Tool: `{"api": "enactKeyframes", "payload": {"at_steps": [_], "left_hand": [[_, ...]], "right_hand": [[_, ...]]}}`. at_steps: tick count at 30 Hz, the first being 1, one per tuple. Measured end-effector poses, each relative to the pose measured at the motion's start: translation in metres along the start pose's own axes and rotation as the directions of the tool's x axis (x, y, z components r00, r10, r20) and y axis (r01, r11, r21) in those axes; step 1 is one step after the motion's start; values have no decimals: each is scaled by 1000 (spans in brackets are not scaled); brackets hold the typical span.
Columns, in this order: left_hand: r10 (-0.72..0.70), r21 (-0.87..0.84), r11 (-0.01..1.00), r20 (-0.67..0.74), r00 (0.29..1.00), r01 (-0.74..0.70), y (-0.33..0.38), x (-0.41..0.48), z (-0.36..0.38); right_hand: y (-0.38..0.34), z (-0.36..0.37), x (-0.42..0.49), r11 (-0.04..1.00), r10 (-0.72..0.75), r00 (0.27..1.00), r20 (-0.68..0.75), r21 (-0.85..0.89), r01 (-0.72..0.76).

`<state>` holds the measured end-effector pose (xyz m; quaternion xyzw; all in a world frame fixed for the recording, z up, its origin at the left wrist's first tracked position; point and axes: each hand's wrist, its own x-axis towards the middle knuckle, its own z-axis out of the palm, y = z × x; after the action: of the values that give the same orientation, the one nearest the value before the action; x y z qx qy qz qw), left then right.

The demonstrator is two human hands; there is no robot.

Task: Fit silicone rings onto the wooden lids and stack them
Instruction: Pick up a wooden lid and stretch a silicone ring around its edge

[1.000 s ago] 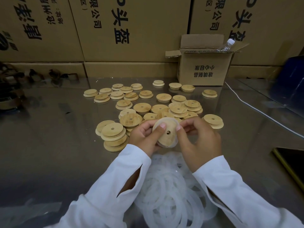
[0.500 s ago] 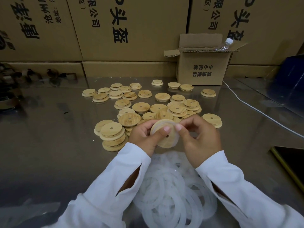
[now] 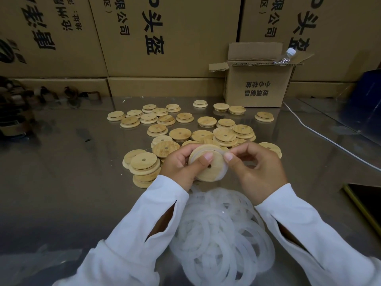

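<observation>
gripping wooden lid (image 3: 208, 166) between left hand (image 3: 181, 164) and right hand (image 3: 257, 168).

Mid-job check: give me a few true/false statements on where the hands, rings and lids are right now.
1. Left hand grips a lid. True.
2. Right hand is empty. False: it pinches the ring at the lid's rim.
3. The ring pile lies between the sleeves. True.
4. The lid stack stands right of the hands. False: it stands left of them.
5. A bottle sticks out of the open box. True.
</observation>
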<state>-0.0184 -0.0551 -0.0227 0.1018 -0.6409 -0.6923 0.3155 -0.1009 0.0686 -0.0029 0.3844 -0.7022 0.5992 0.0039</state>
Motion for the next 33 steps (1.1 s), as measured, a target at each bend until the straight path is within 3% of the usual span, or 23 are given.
{"api": "enactKeyframes", "payload": {"at_steps": [8,12,18,27,33], "left_hand": [[-36,-17,999,-110,993,35,-9,3,-3],[-82,-42,996,-69,994,79,-12,3,-2],[-105,53,993,-17,994,105,-14,1,-2],[-106,-6,994,29,994,106,-15,3,-3],[-109,-87,990,64,992,114,-14,3,-3]], "right_hand": [[11,13,-9,1000,-5,998,-64,-22,4],[13,11,-7,996,-16,990,-142,-94,3],[13,9,-7,987,-35,993,-115,-159,17],[7,4,-1,997,76,994,-77,-18,-77],[2,0,-1,997,72,996,-55,-25,-73]]}}
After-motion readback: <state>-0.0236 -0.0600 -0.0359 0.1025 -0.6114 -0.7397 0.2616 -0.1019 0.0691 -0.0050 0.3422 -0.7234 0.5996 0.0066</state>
